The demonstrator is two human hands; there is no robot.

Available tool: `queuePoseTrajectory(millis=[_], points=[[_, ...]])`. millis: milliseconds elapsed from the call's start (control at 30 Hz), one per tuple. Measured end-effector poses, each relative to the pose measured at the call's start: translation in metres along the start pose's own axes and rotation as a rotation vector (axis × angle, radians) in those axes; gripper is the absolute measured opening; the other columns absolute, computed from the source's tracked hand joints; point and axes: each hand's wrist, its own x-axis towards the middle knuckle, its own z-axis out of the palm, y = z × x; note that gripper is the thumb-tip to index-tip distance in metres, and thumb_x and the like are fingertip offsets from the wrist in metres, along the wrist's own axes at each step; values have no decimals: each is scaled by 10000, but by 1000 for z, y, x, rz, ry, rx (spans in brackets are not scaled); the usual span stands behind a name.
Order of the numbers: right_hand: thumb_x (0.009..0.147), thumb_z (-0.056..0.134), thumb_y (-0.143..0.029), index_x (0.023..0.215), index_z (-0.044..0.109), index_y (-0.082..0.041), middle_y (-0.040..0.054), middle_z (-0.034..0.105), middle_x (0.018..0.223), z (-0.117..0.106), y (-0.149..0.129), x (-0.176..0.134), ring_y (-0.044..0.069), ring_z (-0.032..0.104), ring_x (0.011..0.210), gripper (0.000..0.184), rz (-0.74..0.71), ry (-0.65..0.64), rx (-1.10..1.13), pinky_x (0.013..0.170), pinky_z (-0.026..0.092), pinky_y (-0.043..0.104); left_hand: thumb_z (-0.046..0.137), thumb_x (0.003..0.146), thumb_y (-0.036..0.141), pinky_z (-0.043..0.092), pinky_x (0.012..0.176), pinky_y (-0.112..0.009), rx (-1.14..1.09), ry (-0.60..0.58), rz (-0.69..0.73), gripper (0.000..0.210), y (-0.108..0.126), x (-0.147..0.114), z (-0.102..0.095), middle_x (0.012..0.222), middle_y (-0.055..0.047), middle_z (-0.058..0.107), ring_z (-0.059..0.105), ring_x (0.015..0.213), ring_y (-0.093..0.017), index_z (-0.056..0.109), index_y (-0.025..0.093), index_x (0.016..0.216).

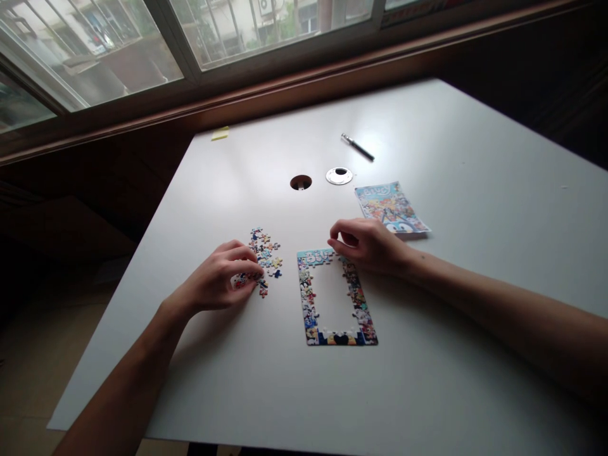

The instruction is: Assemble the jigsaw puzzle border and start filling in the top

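Note:
My left hand (225, 275) is at the loose puzzle pieces (266, 256), left of the frame. Its thumb and index finger close in a pinch on a small puzzle piece (258, 277) at the near side of the pile, partly hidden by the fingers. The assembled puzzle border (310, 316) lies flat, a rectangle with an open middle showing the white table. Over its top right corner rests my right hand (368, 244), fingers curled inward and thumb near the index fingertip. No piece shows in that hand, and it covers part of the border's corner.
A printed picture sheet (392, 206) lies just beyond my right hand. Farther back are a pen (358, 147), a round metal cover (339, 176) and a cable hole (301, 182) in the white table (266, 380). A yellow sticky note (220, 133) marks the far left corner, below the window (275, 31).

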Motion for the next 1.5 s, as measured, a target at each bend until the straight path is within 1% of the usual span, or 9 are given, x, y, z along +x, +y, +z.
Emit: queuePoseTrajectory(millis=[167, 300, 367, 467, 533, 700, 867, 1100, 1500], points=[[910, 557, -293, 844, 593, -184, -46, 462, 614, 0, -1, -1, 91, 410, 553, 132, 9, -16, 7, 572, 356, 262, 593, 833, 180, 504, 887, -369, -4, -11, -22, 141, 2, 2, 0, 954, -55, 687, 599, 957, -214, 706, 226, 904], [907, 561, -285, 840, 591, -183, -48, 456, 612, -1, -1, 0, 91, 405, 549, 126, 4, -26, 10, 569, 353, 262, 574, 805, 149, 492, 889, -363, -5, -18, -15, 177, 3, 2, -4, 975, -50, 677, 591, 980, -216, 661, 219, 941], [907, 561, -284, 842, 592, -181, -48, 456, 612, -1, -1, 0, 91, 407, 548, 126, 8, -29, 14, 569, 354, 263, 570, 787, 141, 487, 863, -362, 26, 32, -38, 176, -1, -1, -10, 957, -48, 666, 585, 953, -219, 625, 214, 937], [906, 563, -282, 846, 598, -177, -45, 461, 615, -1, -2, 0, 92, 408, 550, 125, 9, -28, 13, 571, 353, 266, 549, 769, 136, 460, 775, -349, 147, 157, -143, 96, -13, -9, -21, 823, -31, 605, 554, 830, -211, 540, 210, 830], [907, 563, -278, 847, 599, -176, -46, 459, 615, -1, -2, 0, 92, 405, 550, 123, 8, -28, 8, 571, 352, 267, 532, 757, 135, 428, 731, -336, 222, 186, -209, 91, -22, -15, -27, 751, -14, 544, 522, 767, -202, 484, 212, 768], [903, 575, -270, 845, 602, -176, -49, 455, 610, 1, 0, -1, 86, 402, 543, 114, -4, -16, 17, 564, 350, 258, 479, 731, 144, 358, 640, -306, 183, 74, -318, 82, -39, -23, -28, 701, 0, 467, 455, 674, -173, 428, 205, 711], [892, 595, -265, 832, 601, -177, -51, 457, 600, 3, 3, -1, 80, 402, 531, 106, -23, 19, 28, 550, 347, 251, 394, 742, 153, 292, 602, -312, 15, -23, -351, 100, -40, -22, -24, 658, 4, 386, 372, 628, -163, 329, 201, 684], [894, 595, -258, 830, 601, -178, -49, 459, 601, 2, 2, -1, 80, 403, 532, 102, -26, 15, 24, 550, 346, 255, 346, 786, 195, 267, 604, -322, -112, -40, -357, 97, -35, -20, -24, 666, 5, 325, 339, 628, -165, 291, 203, 706], [893, 594, -263, 829, 603, -178, -51, 456, 596, 2, 2, -1, 79, 395, 531, 107, -29, 13, 7, 550, 342, 254, 370, 772, 172, 270, 588, -310, -64, -46, -362, 75, -37, -21, -21, 672, 12, 351, 343, 625, -157, 321, 205, 727]])
